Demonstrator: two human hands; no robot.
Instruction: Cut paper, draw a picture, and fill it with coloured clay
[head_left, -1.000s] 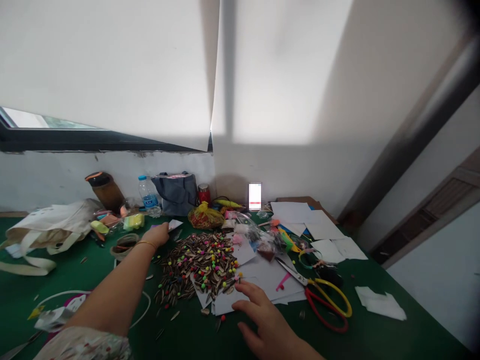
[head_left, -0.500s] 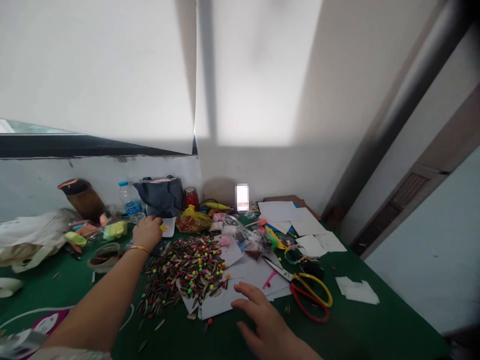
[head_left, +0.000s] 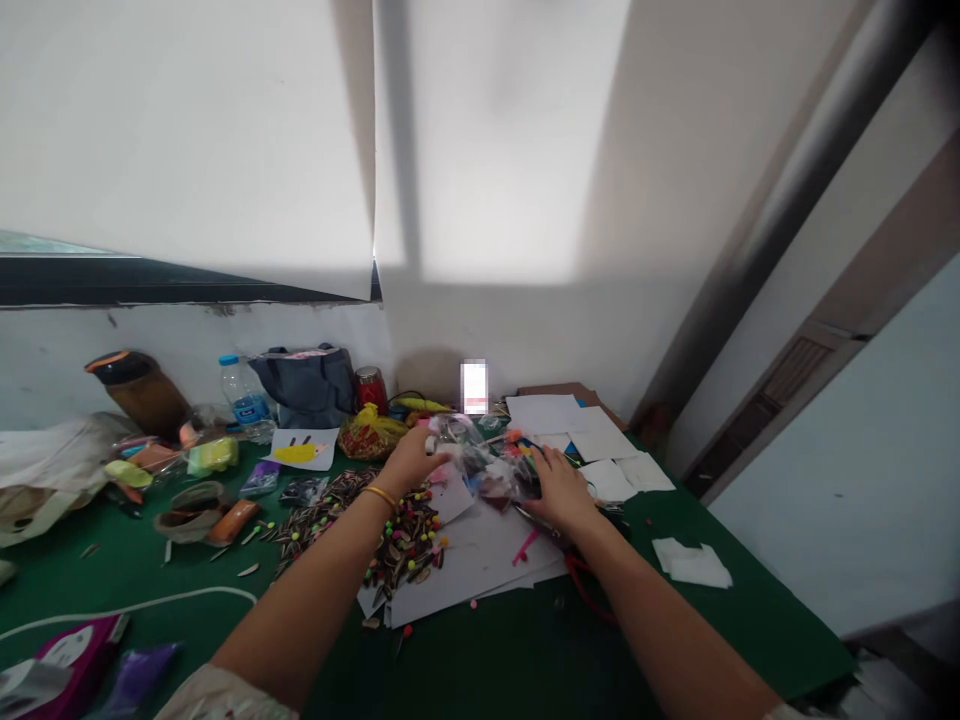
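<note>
My left hand (head_left: 414, 460), with a gold bangle at its wrist, is at the left side of a heap of clear plastic bags (head_left: 484, 462). Its fingers point right and bend round something white I cannot make out. At the heap's right side, my right hand (head_left: 559, 488) lies palm down with fingers apart, above the scissors, whose red handle (head_left: 589, 590) shows under the forearm. Sunflower seeds (head_left: 322, 515) mixed with small coloured balls spread beneath my left forearm. White paper sheets (head_left: 450, 580) lie under the bags and seeds.
Behind stand a grey-blue bag (head_left: 307, 385), a water bottle (head_left: 247, 400), a red can (head_left: 370, 390) and a yellow net bag (head_left: 370, 433). A card with a yellow drawing (head_left: 300, 450) lies left. More papers (head_left: 600, 432) and a folded tissue (head_left: 691, 562) are right; a purple box (head_left: 71, 660) is front left.
My left hand has moved right from the drawing card to the plastic bags. My right hand has moved forward to the bags, over the scissors. The view has shifted slightly.
</note>
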